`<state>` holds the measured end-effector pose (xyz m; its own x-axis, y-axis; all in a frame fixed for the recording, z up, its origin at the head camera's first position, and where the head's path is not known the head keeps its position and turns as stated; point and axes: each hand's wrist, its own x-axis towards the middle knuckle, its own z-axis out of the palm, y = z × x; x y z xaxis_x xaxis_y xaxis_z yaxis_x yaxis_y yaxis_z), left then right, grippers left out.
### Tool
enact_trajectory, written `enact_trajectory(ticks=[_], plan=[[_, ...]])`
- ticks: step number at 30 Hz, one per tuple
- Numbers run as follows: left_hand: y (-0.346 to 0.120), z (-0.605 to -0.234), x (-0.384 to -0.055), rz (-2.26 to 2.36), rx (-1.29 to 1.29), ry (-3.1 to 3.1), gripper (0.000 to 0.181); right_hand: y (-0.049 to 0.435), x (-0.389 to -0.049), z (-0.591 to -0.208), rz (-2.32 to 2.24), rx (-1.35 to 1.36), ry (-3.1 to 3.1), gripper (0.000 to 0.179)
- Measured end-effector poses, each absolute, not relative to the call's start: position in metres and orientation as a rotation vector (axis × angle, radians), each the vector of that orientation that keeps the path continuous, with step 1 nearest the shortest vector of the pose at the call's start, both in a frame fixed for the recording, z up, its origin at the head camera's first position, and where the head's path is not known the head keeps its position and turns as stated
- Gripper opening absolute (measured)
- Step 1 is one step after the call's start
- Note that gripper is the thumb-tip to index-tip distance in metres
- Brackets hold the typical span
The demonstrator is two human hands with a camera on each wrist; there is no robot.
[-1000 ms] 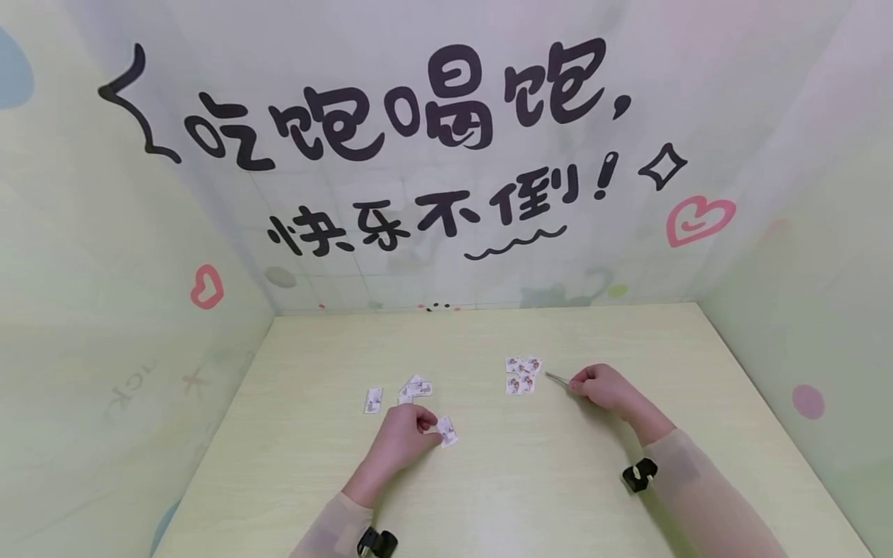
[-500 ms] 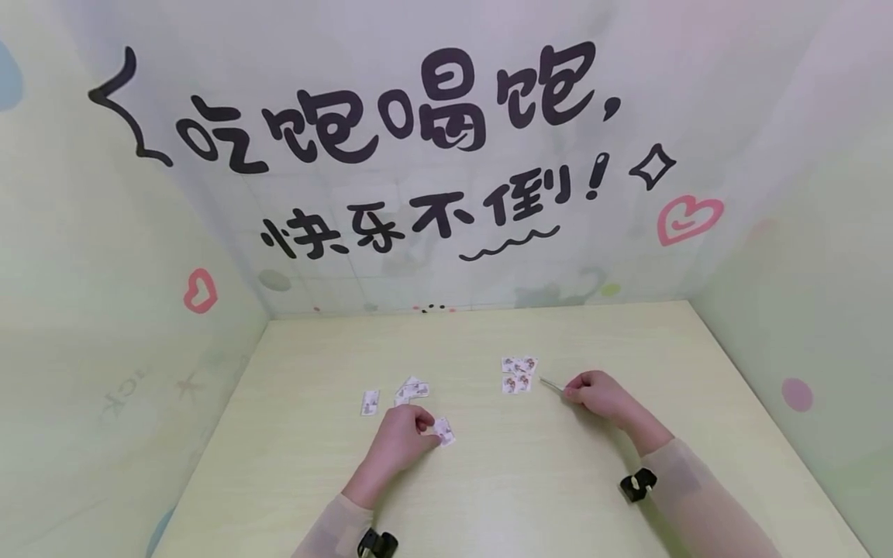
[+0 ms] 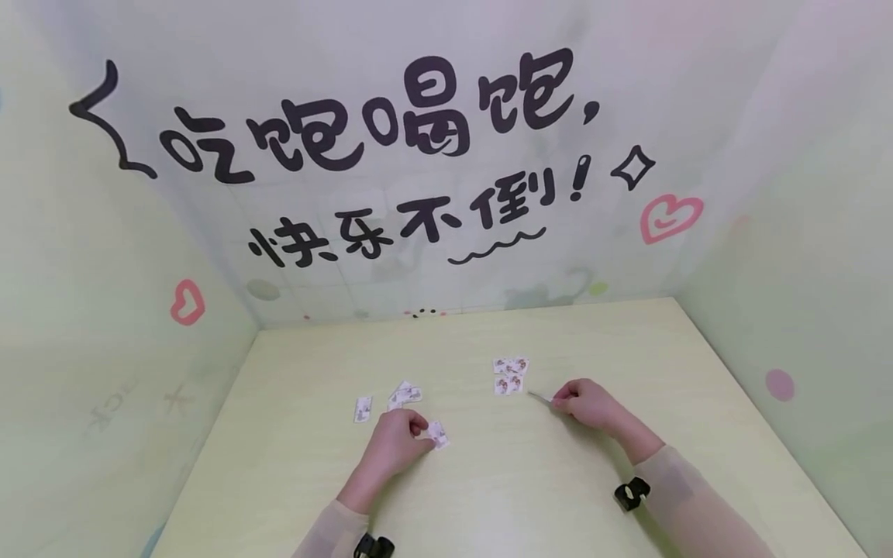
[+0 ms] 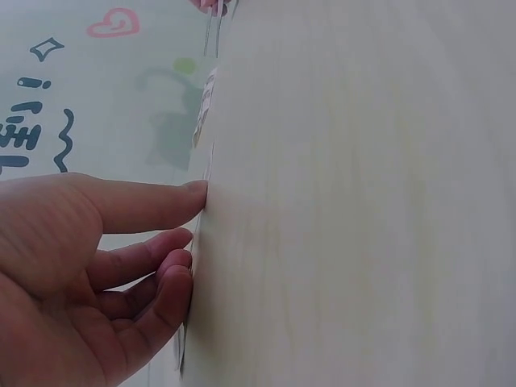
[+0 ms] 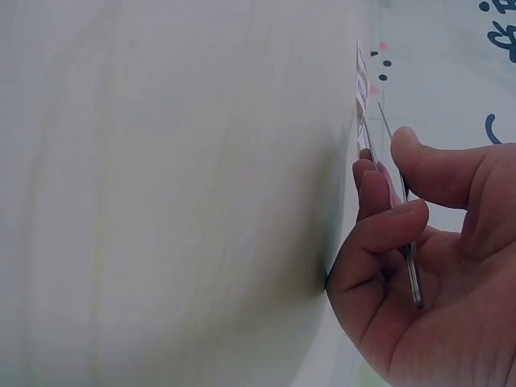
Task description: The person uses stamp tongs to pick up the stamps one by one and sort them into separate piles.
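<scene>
At the middle of the table in the head view, my left hand (image 3: pixel 394 442) touches a small white printed paper piece (image 3: pixel 438 435), thumb and fingertips at its left edge. Up close in the left wrist view, the thumb is nearly straight against the surface and the other fingers are loosely bent. My right hand (image 3: pixel 589 404) holds metal tweezers (image 5: pixel 413 274) between thumb and fingers. Their two tips stand apart and point toward a cluster of several pieces with reddish cartoon prints (image 3: pixel 501 385), close to its near right corner. Nothing shows between the tips.
Behind the left hand lie a few overlapping grey-printed pieces (image 3: pixel 409 393), partly hidden by that hand. A single piece (image 3: pixel 363 408) lies farther left. The pale wooden table (image 3: pixel 516 480) meets printed walls (image 3: pixel 481 287) at the back and both sides.
My right hand and the tweezers have moved slightly nearer, the tips now just in front of the cluster's right corner. The left hand stays on its piece. The head view has shifted a little.
</scene>
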<state>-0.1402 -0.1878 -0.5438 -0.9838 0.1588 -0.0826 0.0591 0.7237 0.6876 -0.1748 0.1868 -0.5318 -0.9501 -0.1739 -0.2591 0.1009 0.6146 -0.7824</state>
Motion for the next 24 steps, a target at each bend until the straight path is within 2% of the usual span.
enact_trajectory(ticks=[24], plan=[[-0.191,-0.546,-0.141,1.122,0.174,2.783,0.027,0.129,-0.166,-0.543,-1.339,-0.305,2.399,0.017]])
